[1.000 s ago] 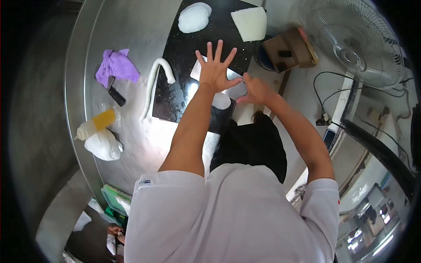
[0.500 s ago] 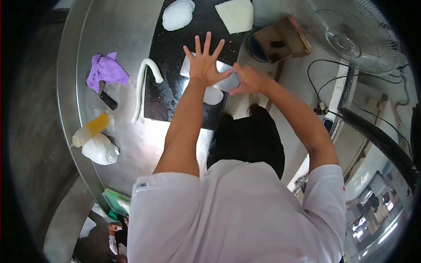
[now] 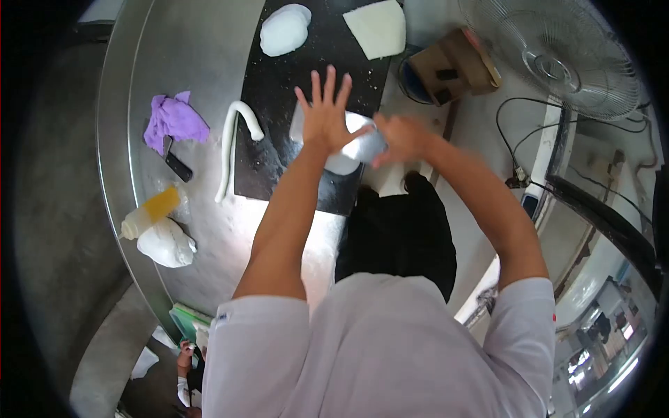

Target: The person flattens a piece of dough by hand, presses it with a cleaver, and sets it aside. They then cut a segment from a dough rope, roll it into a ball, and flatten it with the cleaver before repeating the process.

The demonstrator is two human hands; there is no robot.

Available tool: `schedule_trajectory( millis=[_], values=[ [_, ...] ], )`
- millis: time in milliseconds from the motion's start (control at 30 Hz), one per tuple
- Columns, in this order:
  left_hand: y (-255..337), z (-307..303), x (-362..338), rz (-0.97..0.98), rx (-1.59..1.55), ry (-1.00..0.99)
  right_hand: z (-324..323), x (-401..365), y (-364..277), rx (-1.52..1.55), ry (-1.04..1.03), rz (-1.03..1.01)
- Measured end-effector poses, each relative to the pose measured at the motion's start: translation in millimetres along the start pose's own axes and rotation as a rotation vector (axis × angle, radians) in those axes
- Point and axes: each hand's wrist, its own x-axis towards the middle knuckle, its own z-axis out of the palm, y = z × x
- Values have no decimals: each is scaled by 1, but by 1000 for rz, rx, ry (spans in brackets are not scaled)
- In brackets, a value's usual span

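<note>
My left hand (image 3: pixel 324 127) lies palm down with fingers spread, on a wide, flat metal blade (image 3: pixel 365 147) like a cleaver's. At the blade's right end, my right hand (image 3: pixel 404 139) is wrapped round it, slightly blurred; any handle is hidden in the grip. Partly under the blade, a thin white dough disc (image 3: pixel 340 165) shows on the black board (image 3: pixel 268 164). Left of my hand, a long white dough rope (image 3: pixel 228 150) curves over the board's edge. Farther up the board are a rounded white dough lump (image 3: pixel 285 31) and a pale flat slab (image 3: pixel 377 29).
On the steel table (image 3: pixel 209 63) lie a purple cloth (image 3: pixel 174 117), a black-handled knife (image 3: pixel 178 167), a yellow squeeze bottle (image 3: pixel 155 209) and a white bag (image 3: pixel 167 244). To the right are a cardboard box (image 3: pixel 449 70), cables and a fan (image 3: pixel 557 63). Another person's hand (image 3: pixel 187 348) appears lower left.
The view has shifted slightly. My left hand's fingers are a little closer together, still on the blade. My right hand has moved slightly and is blurred, and the blade catches the light differently.
</note>
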Motion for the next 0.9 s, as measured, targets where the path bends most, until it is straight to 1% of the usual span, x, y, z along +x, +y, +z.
schedule_trajectory(
  millis=[33,67,133,167,200,233,267,333,367,400,467,500,533,600,633,667,733,767,800,833,867,900],
  values=[
    [6,1,-9,15,18,-40,27,-8,7,30,83,-47],
    [14,4,-22,30,28,-99,44,-18,9,55,71,-41],
    [17,6,-8,87,23,-76,52,-23,17,10,202,-68],
    [16,7,-1,66,66,-69,54,-20,25,26,194,-52],
    [19,2,-2,47,107,-69,48,-15,29,65,173,-60],
    [21,0,2,0,81,-38,34,-9,34,90,168,-72],
    [18,0,6,18,84,-30,16,-1,32,85,185,-64],
    [10,-3,15,-98,27,109,-18,16,23,-223,98,-89],
    [4,-7,20,-101,28,78,-24,20,20,-201,124,-96],
    [1,-12,21,-89,44,97,-17,18,17,-210,150,-101],
    [-4,-8,11,-5,47,-36,16,10,19,-155,258,-142],
    [3,-6,-1,31,32,-50,21,1,18,1,88,-76],
    [13,-2,-9,27,27,-76,26,-7,15,22,69,-78],
    [18,0,-5,26,21,-93,26,-13,15,-1,0,14],
    [15,3,-6,19,31,-46,36,-7,25,138,95,-104],
    [14,2,-10,6,35,-57,43,-2,34,148,84,-113],
    [17,0,1,-135,70,63,-5,8,26,-107,67,-79],
    [13,-4,7,-154,41,96,-19,15,21,-102,67,-71],
    [11,-6,11,-173,29,124,-34,28,18,-168,17,-85],
    [7,-8,14,-158,27,97,-39,31,17,-235,-31,-97],
    [2,-9,16,-140,26,71,-30,23,16,-233,-24,-87],
    [-3,-9,13,-85,36,21,-14,18,18,-155,28,-98]
  ],
)
